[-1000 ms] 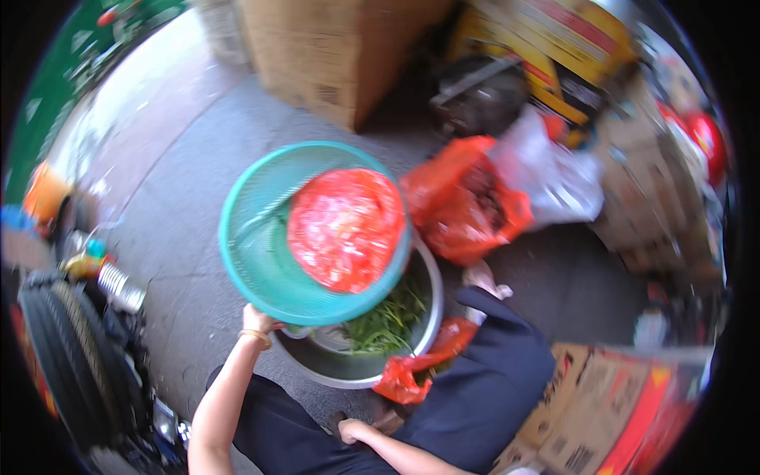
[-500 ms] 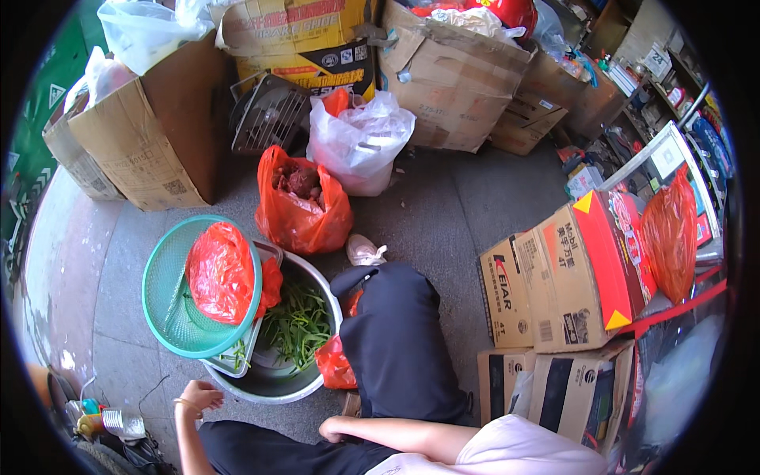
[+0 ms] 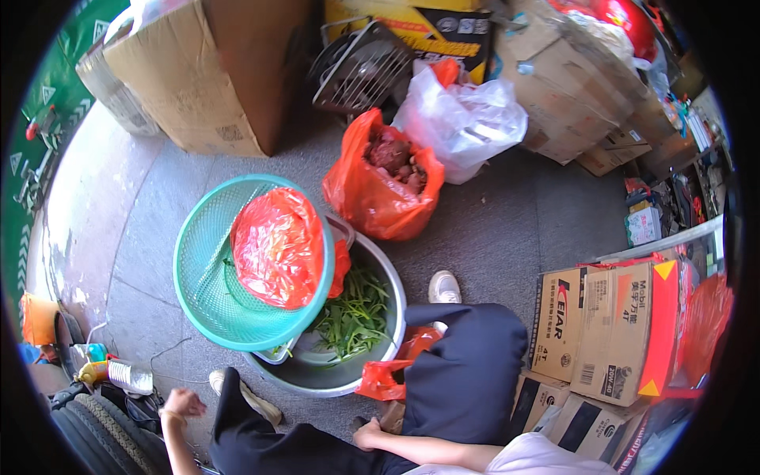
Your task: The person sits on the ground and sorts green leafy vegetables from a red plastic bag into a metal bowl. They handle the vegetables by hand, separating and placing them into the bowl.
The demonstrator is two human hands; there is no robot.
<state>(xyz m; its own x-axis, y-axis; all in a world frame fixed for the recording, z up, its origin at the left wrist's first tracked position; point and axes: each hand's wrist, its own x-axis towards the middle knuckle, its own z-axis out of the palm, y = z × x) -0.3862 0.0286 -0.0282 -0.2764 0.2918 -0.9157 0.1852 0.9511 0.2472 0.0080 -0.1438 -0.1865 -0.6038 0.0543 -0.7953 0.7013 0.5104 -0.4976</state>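
My left hand [image 3: 184,402] is raised beside my left knee, its fingers loosely bent and slightly blurred, with nothing visible in it. Between my legs, my right hand [image 3: 368,434] is closed next to a small dark item and a brown piece; what it grips is hidden. In front of me, a metal basin [image 3: 332,391] holds long green leafy vegetables [image 3: 355,321]. A turquoise mesh colander [image 3: 198,305] rests tilted over the basin's left side, with a red plastic bag [image 3: 277,249] in it. A pale tray edge shows beneath the colander.
Beyond the basin stand a red bag of reddish-brown lumps [image 3: 389,190] and a white plastic bag [image 3: 467,127]. Cardboard boxes [image 3: 186,71] line the back, and more boxes [image 3: 590,332] are stacked at right. Tyres [image 3: 95,431] and an orange bucket [image 3: 39,318] sit lower left.
The view has shifted, so the basin, bags and boxes sit further right in the picture. My left hand has drawn back from the basin's rim toward my left knee. My right hand stays between my legs.
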